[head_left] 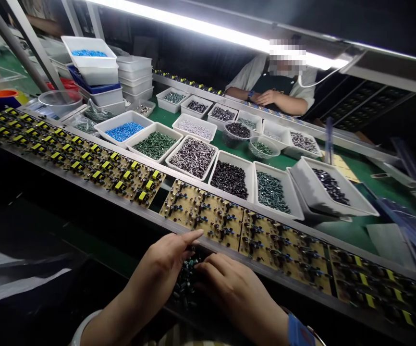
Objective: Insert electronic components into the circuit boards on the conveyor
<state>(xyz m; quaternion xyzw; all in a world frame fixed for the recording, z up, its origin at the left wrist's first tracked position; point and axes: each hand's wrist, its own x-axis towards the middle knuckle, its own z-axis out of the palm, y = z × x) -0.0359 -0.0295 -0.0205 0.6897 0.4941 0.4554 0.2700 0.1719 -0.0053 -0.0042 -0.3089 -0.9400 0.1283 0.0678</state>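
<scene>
Low in front of me, below the rail's near edge, lies a loose heap of small dark green capacitors [186, 290]. My left hand [165, 262] is at the left side of this heap, its index finger pointing right and the other fingers curled inward. From the right, my right hand [231, 283] reaches over the heap with bent fingers, their tips among the parts. What either hand pinches is hidden. Just beyond both hands, a tan circuit board panel [202, 211] with black and blue components lies on the metal rail [265, 269].
More panels line the rail, some carrying yellow parts [76, 166]. Behind it stand white bins of green [153, 144], brown [192, 157], black [229, 179] and blue components [124, 130]. A tilted bin [355, 192] is at right. A co-worker [273, 91] sits opposite under the lamp.
</scene>
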